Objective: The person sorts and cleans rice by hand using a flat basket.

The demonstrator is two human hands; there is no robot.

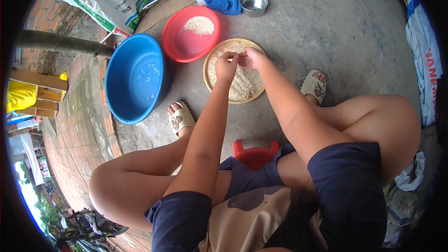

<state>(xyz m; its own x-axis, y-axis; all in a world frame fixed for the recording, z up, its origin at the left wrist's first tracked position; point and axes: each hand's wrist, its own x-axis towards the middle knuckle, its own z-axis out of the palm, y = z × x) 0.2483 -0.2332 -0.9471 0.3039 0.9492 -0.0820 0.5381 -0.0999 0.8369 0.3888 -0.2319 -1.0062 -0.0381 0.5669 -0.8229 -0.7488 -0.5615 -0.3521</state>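
Note:
A round tray with a woven-looking rim [206, 75] lies on the ground in front of me, covered with pale grain [243, 87] that looks like rice. Over its upper half, my left hand [226, 67] has its fingers curled into a pinch; whatever they hold is too small to make out. Facing it from the right, my right hand [252, 59] is half cupped with fingers loosely stretched. The fingertips of both hands nearly meet. Any grains in the right palm cannot be made out.
Left of the tray stand a red basin [170, 42] with pale grain and a blue basin [114, 81] with wet-looking spots. Behind are a blue cloth [221, 2], a metal bowl [253, 3] and a printed sack [107, 0]. A red stool [255, 157] is beneath me.

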